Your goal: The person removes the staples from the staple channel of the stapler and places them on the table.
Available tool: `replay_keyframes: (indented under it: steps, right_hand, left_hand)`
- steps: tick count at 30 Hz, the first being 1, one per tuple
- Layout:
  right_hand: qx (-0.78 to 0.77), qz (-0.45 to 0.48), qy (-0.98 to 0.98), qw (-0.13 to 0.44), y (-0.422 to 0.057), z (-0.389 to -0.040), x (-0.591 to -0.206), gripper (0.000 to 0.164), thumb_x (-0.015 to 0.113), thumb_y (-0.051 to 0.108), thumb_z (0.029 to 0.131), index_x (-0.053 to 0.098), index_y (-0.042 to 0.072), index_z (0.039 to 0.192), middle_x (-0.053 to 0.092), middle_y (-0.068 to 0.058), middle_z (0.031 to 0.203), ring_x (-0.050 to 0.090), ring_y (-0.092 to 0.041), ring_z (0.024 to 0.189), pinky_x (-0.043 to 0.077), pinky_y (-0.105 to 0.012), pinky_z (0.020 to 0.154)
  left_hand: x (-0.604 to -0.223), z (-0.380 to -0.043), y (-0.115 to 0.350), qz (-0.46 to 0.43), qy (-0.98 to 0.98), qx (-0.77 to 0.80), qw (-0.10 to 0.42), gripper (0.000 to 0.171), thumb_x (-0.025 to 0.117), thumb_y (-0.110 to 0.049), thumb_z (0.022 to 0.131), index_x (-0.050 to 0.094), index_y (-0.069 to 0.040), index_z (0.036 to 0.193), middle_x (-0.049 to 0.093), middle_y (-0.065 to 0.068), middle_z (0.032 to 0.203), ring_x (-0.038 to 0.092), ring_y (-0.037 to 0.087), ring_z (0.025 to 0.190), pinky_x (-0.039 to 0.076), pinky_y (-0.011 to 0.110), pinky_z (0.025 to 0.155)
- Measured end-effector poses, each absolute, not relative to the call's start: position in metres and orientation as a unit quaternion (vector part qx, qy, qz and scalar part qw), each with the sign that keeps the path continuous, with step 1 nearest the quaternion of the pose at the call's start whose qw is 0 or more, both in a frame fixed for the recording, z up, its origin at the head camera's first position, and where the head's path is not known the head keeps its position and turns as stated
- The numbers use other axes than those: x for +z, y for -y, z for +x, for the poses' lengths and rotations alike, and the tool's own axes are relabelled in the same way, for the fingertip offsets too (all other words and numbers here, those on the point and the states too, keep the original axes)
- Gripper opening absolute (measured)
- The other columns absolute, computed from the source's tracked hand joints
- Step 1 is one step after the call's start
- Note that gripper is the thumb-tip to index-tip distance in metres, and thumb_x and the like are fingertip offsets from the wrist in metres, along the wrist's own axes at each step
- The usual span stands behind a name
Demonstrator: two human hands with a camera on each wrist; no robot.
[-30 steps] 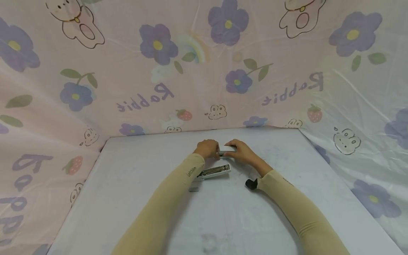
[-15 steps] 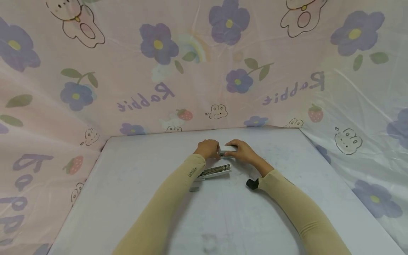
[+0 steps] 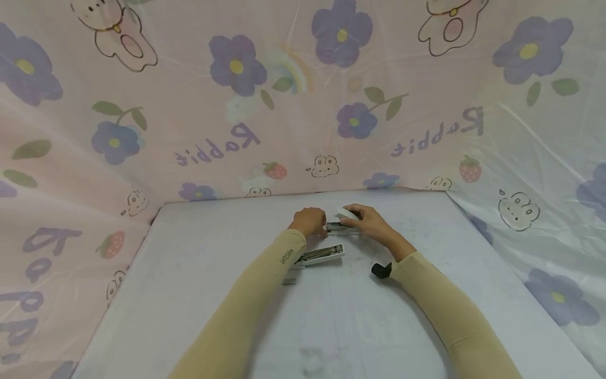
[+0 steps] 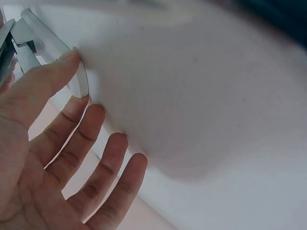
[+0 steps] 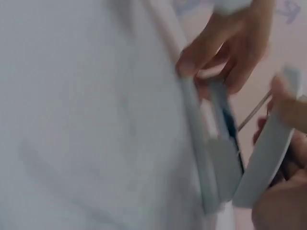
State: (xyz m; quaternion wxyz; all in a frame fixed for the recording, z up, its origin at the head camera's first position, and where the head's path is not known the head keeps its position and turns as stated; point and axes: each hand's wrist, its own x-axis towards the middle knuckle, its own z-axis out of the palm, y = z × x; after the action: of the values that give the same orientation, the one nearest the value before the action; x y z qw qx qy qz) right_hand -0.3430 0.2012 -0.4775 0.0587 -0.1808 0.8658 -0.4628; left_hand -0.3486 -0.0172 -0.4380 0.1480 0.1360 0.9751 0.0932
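Rightward from the left hand extends a stapler.

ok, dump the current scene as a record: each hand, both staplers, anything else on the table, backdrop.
left_hand: left hand, thumb and index finger pinching one end of the far stapler's base
right_hand: right hand, gripping that stapler's white cover
far_stapler: far stapler, open, cover tilted up
near_stapler: near stapler, open, inner channel showing, untouched by either hand; one end hidden by the left sleeve
other_item: small grey strip, possibly staples, nearer the person
surface: white table
backdrop: printed curtain
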Motion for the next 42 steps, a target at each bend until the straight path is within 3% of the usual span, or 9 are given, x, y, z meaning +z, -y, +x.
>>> replay_keyframes:
  steps: [7,15,20,26,32,34,38,42]
  right_hand:
    - [-0.495,-0.183,-0.848,0.053,-0.208,-0.345,-0.48,0.055,0.078,0.034,0.101,0.061,0.007,0.147,0.06,-0.017,0.15,0.055,-0.036,0.14,0.041,-0.054,0.118]
    - [-0.498,-0.191,-0.845,0.026,-0.222,-0.341,-0.473,0.05,0.075,0.025,0.104,0.06,0.003,0.146,0.063,-0.021,0.142,0.06,-0.043,0.134,0.053,-0.052,0.105]
    - [-0.49,-0.205,-0.847,0.016,-0.235,-0.343,-0.47,0.046,0.071,0.018,0.106,0.058,0.0,0.147,0.061,-0.022,0.144,0.06,-0.044,0.133,0.054,-0.051,0.107]
    - [-0.492,-0.224,-0.841,-0.022,-0.244,-0.345,-0.468,0.037,0.071,0.008,0.105,0.062,-0.003,0.139,0.066,-0.023,0.133,0.065,-0.042,0.124,0.053,-0.039,0.108]
    - [-0.473,-0.214,-0.854,-0.03,-0.253,-0.341,-0.464,0.039,0.067,0.004,0.106,0.06,-0.008,0.142,0.064,-0.029,0.135,0.062,-0.049,0.126,0.051,-0.041,0.11]
    - [-0.478,-0.207,-0.853,-0.029,-0.257,-0.34,-0.464,0.04,0.067,0.004,0.106,0.059,-0.008,0.143,0.063,-0.03,0.136,0.062,-0.045,0.127,0.051,-0.034,0.108]
    - [-0.491,-0.203,-0.847,-0.036,-0.268,-0.336,-0.464,0.038,0.068,0.008,0.107,0.062,-0.005,0.142,0.066,-0.026,0.132,0.066,-0.02,0.12,0.051,-0.016,0.1]
    - [-0.519,-0.204,-0.829,-0.034,-0.28,-0.336,-0.47,0.038,0.068,0.012,0.107,0.062,-0.002,0.142,0.066,-0.024,0.13,0.064,-0.003,0.112,0.05,-0.012,0.097]
  left_hand:
    - [-0.428,-0.338,0.019,0.138,-0.976,0.098,0.139,0.03,0.088,-0.031,0.092,0.073,-0.015,0.112,0.072,-0.001,0.107,0.061,0.017,0.096,0.053,0.042,0.099]
    - [-0.427,-0.329,0.019,0.143,-0.975,0.11,0.131,0.029,0.087,-0.029,0.093,0.073,-0.014,0.113,0.072,0.0,0.108,0.061,0.017,0.094,0.053,0.043,0.1]
    - [-0.43,-0.331,0.02,0.149,-0.975,0.107,0.127,0.03,0.088,-0.03,0.092,0.074,-0.014,0.112,0.073,0.0,0.105,0.06,0.017,0.092,0.053,0.041,0.097]
    - [-0.431,-0.333,0.021,0.149,-0.975,0.107,0.123,0.03,0.088,-0.031,0.093,0.074,-0.014,0.112,0.073,0.0,0.105,0.06,0.018,0.093,0.053,0.041,0.096]
    - [-0.431,-0.333,0.019,0.142,-0.976,0.106,0.127,0.031,0.088,-0.031,0.093,0.074,-0.014,0.114,0.073,0.0,0.108,0.06,0.018,0.096,0.052,0.042,0.098]
    - [-0.43,-0.333,0.019,0.139,-0.976,0.107,0.129,0.032,0.088,-0.031,0.092,0.074,-0.013,0.115,0.073,0.0,0.109,0.061,0.019,0.097,0.052,0.042,0.099]
    - [-0.429,-0.332,0.018,0.138,-0.976,0.109,0.129,0.034,0.088,-0.031,0.092,0.074,-0.012,0.117,0.075,0.003,0.114,0.064,0.022,0.103,0.052,0.044,0.102]
    - [-0.429,-0.332,0.018,0.138,-0.976,0.104,0.13,0.036,0.088,-0.031,0.092,0.074,-0.013,0.119,0.075,0.003,0.117,0.066,0.023,0.108,0.052,0.044,0.103]
